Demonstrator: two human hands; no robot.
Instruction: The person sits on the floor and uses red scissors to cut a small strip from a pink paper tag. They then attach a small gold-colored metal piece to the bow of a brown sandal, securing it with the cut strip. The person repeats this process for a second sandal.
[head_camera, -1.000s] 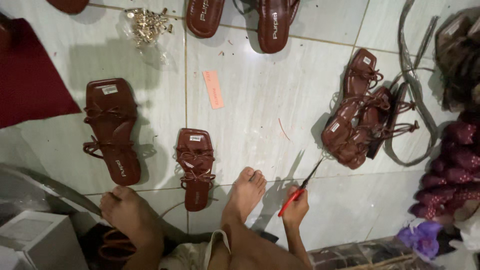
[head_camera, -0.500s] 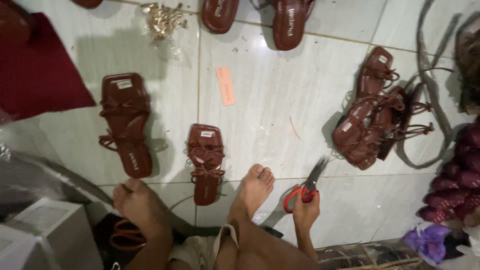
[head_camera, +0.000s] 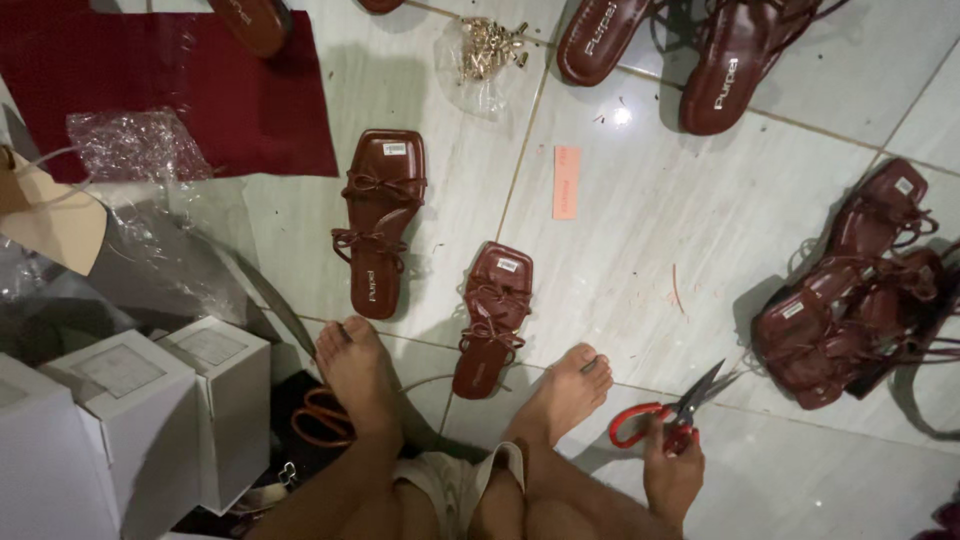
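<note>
— Scissors (head_camera: 672, 412)? Where?
— Red-handled, gripped in the right hand (head_camera: 672, 478), blades parted over the floor tiles (head_camera: 640, 260), beside the right foot (head_camera: 566, 392).
— Left hand?
— Out of view. Judging by this, cutting sandal (head_camera: 494, 318) straps needs one brought close.

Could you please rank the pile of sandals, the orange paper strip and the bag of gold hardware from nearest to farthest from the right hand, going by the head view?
From the right hand:
1. Pile of sandals, up and to its right.
2. Orange paper strip, mid-floor above it.
3. Bag of gold hardware, near the top edge.
</note>
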